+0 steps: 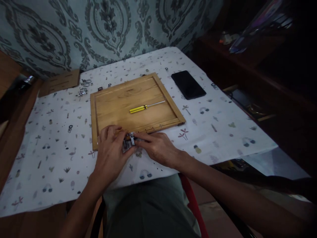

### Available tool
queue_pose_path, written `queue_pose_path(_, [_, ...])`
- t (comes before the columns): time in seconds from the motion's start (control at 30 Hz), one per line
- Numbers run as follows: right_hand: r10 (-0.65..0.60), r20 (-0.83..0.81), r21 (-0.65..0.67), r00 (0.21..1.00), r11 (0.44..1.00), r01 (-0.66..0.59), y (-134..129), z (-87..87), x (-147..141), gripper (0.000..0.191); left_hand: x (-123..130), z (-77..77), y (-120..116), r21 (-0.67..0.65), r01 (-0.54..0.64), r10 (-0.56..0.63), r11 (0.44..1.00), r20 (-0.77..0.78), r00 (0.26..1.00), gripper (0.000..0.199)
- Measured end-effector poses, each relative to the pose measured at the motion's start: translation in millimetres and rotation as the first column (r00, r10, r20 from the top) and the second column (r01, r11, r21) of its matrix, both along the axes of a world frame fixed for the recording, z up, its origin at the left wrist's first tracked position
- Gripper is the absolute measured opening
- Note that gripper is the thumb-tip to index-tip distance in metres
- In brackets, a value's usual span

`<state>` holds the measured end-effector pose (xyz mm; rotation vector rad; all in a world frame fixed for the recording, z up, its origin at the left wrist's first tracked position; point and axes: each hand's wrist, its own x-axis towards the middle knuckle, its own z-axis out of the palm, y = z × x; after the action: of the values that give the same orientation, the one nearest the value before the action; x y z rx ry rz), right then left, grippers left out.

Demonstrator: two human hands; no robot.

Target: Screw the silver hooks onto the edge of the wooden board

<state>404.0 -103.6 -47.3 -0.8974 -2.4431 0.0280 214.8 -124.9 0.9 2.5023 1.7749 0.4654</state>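
Observation:
A wooden framed panel (119,107) lies on the patterned white cloth, and a yellow-handled screwdriver (138,109) rests on it. At the panel's near edge is a small metal hinge-like part (132,138). My left hand (110,148) is curled round the part's left side, its fingers over the panel's edge and its thumb below the metal. From the right, my right hand (157,147) pinches the same part with bent fingers. Some of the metal part is hidden by my fingers.
A black phone (188,84) lies right of the panel. Several metal pieces (83,90) and a piece of brown cardboard (60,82) are at the back left. A patterned curtain (106,29) hangs behind the table (213,132). Dark shelving stands at right.

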Motion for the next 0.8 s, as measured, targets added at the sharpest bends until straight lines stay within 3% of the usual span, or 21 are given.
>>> queue_pose_path(0.37, [0.006,-0.017,0.028,1.0,1.0,-0.006,0,-0.2,0,0.024,-3,3.6,4,-0.09,0.017,-0.014,0.996,0.028,1.0,0.034])
queue_pose_path(0.8, [0.008,-0.02,-0.037,1.0,0.999,-0.008,0,0.9,0,0.025,-2,9.6,13,-0.172,0.037,-0.032,0.984,0.036,0.999,0.025])
